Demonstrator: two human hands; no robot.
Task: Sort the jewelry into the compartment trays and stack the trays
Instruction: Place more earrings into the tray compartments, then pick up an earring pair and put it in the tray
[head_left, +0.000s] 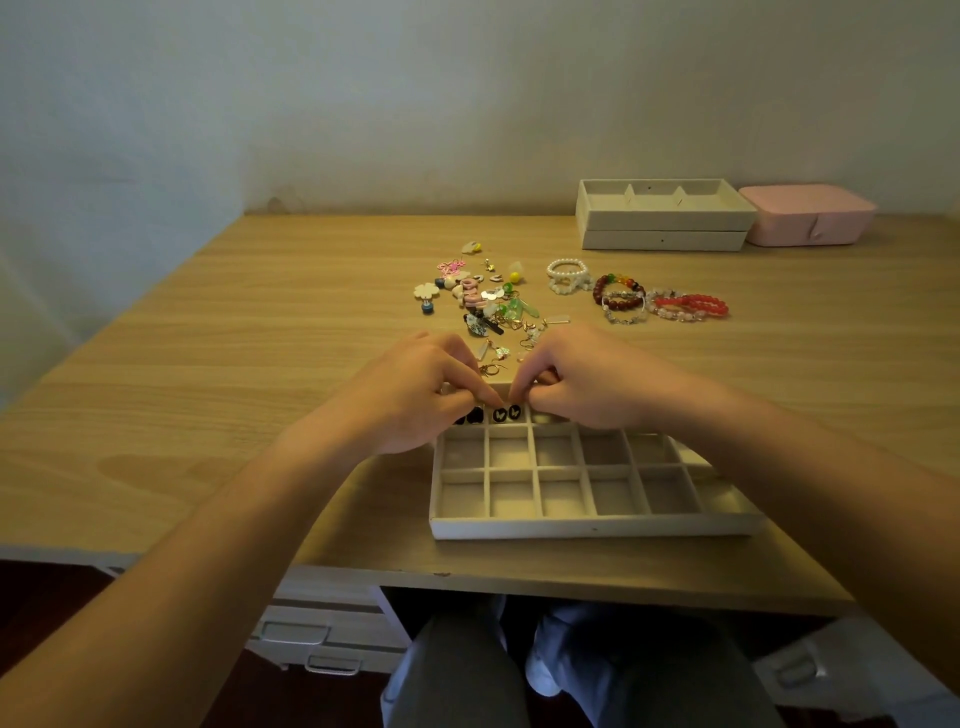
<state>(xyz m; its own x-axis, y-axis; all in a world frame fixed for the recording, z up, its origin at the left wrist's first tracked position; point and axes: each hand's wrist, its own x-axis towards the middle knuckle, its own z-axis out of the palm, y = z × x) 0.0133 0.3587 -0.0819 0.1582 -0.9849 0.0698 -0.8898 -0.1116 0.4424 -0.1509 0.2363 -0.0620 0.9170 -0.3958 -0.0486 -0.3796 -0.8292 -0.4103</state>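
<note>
You're early in the job. Only the far row of the near tray (592, 526) holds anything: a pair of black round studs (506, 413) in the second compartment from the left, and more black pieces (469, 417) in the one left of that. The two nearer rows look bare, and your right hand (582, 382) hides the rest of the far row. The earring pile (491, 304) and the bracelets (662, 302) lie loose on the desk (260, 364) beyond, unsorted. Two more trays (665, 221) sit stacked at the far right. The near tray lies flat, its long axis running left to right, with a long side toward you. Your left hand (410, 392) and right hand have curled fingers, the tips meeting over the studs. I can't tell whether either pinches one.
</note>
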